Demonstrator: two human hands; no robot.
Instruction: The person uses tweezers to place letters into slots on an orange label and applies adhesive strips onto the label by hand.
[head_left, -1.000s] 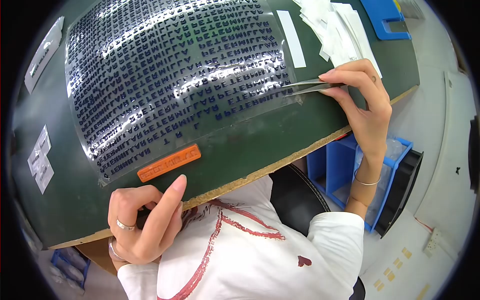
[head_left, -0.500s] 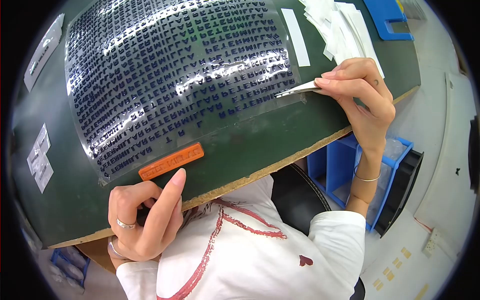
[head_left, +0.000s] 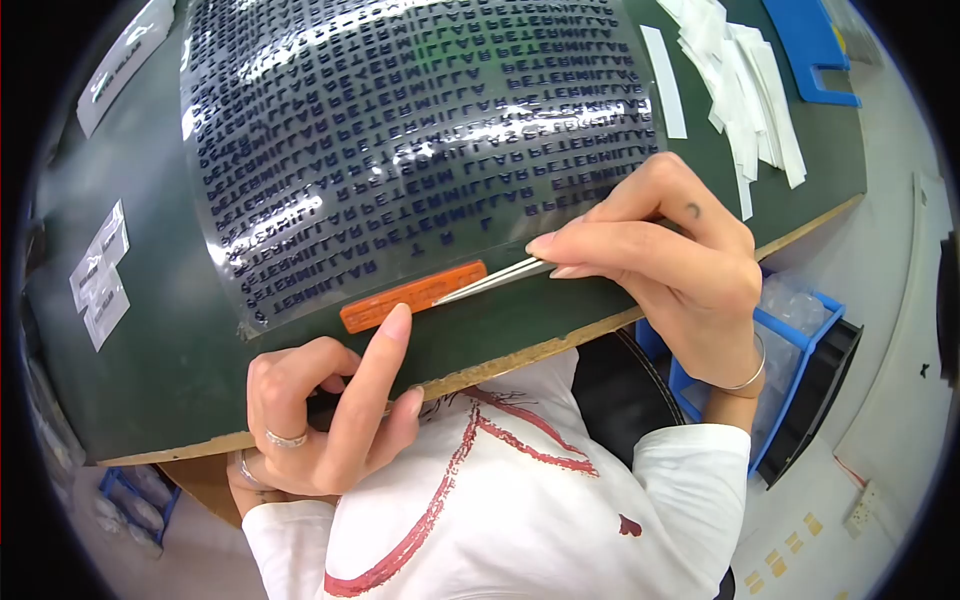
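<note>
Tweezers (head_left: 492, 281) are pinched in my right hand (head_left: 665, 265), their tips at the right part of an orange block (head_left: 412, 297) with raised or sunken lettering. My left hand (head_left: 330, 410) rests at the table's front edge, index fingertip by the block's lower edge, other fingers curled; nothing shows in it. Behind the block lies a clear sheet (head_left: 430, 150) with rows of dark letters, a few standing apart near its lower edge. Whether the tweezer tips hold a letter is too small to tell.
The green table (head_left: 170, 380) carries small clear packets (head_left: 102, 275) at left, a white packet (head_left: 125, 65) at back left, and a white strip (head_left: 664, 82). White paper strips (head_left: 755, 100) and a blue holder (head_left: 815, 50) lie at right. Blue-framed bins (head_left: 800, 370) stand below.
My right hand has moved left and down with the tweezers, from the sheet's lower right edge to the orange block. The camera view has shifted slightly.
</note>
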